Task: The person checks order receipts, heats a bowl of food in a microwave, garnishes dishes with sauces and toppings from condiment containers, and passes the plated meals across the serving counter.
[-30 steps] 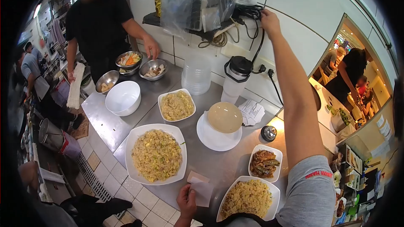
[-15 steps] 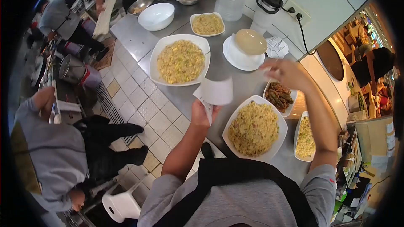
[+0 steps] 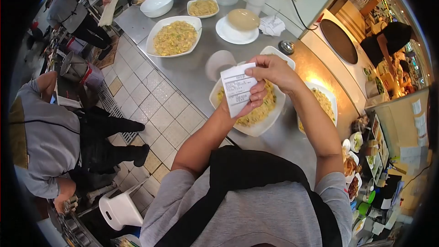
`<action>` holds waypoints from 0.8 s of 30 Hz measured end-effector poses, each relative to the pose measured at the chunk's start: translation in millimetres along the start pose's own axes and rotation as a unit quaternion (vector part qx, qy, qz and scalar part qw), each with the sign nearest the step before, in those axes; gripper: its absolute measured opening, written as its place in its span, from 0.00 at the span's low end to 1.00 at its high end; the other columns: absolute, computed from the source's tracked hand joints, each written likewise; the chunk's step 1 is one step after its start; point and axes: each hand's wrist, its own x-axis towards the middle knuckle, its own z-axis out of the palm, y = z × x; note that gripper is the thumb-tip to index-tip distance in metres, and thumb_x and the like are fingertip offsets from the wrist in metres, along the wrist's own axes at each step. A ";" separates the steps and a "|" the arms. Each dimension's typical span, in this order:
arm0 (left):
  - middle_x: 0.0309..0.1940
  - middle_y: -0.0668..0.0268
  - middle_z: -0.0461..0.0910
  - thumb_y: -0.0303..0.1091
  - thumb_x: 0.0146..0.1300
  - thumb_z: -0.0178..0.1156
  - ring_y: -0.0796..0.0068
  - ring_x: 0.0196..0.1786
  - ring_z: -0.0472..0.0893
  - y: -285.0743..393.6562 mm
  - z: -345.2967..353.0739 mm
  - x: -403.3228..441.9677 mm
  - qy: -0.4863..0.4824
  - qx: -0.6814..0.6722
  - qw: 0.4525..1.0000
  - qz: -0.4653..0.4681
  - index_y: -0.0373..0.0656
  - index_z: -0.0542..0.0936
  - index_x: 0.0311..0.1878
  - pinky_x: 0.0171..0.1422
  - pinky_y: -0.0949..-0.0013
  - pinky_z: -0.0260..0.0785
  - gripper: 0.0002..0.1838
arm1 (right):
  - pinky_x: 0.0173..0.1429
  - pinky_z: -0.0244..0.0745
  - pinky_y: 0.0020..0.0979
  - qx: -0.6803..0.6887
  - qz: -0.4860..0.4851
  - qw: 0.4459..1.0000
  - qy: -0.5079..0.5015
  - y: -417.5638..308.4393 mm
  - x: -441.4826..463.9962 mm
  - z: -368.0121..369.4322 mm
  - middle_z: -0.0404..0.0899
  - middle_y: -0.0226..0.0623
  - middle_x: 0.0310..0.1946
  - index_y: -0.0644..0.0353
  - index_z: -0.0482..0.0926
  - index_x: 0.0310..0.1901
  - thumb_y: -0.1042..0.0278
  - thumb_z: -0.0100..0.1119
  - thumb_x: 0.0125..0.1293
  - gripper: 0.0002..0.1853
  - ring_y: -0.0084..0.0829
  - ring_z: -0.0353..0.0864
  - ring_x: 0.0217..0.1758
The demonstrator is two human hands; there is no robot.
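Right fingers (image 3: 262, 71) hold the slip (image 3: 236, 92) near its top, left fingers (image 3: 257, 95) lower.

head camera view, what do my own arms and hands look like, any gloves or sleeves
The left sleeve and right sleeve are grey and short, leaving the forearms bare. The left hand and right hand show no gloves.

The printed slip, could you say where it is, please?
In the head view, the printed slip is near centre, held by left hand and right hand, partly hiding a rice bowl.
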 end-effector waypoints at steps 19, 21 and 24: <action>0.51 0.52 0.77 0.49 0.70 0.47 0.62 0.56 0.77 -53.4 71.8 -4.9 0.196 0.305 0.920 0.147 0.32 0.70 0.58 0.63 0.61 0.68 0.27 | 0.40 0.72 0.31 -0.277 -0.055 0.958 0.046 -13.0 -107.6 -35.0 0.79 0.38 0.29 0.62 0.80 0.42 0.58 0.63 0.56 0.17 0.30 0.78 0.34; 0.48 0.54 0.79 0.47 0.69 0.52 0.65 0.52 0.80 -53.9 76.3 -0.2 0.227 0.345 0.900 0.138 0.33 0.72 0.55 0.58 0.64 0.72 0.24 | 0.40 0.72 0.30 -0.277 -0.049 0.959 0.031 -16.6 -112.8 -34.3 0.79 0.38 0.28 0.62 0.81 0.42 0.59 0.62 0.56 0.17 0.30 0.78 0.33; 0.46 0.57 0.80 0.38 0.66 0.58 0.69 0.47 0.82 -55.8 74.5 5.2 0.274 0.399 0.863 0.148 0.34 0.74 0.54 0.51 0.68 0.75 0.19 | 0.37 0.70 0.26 -0.273 -0.052 0.960 0.030 -18.3 -117.9 -31.9 0.78 0.31 0.26 0.63 0.80 0.41 0.64 0.62 0.58 0.12 0.22 0.75 0.31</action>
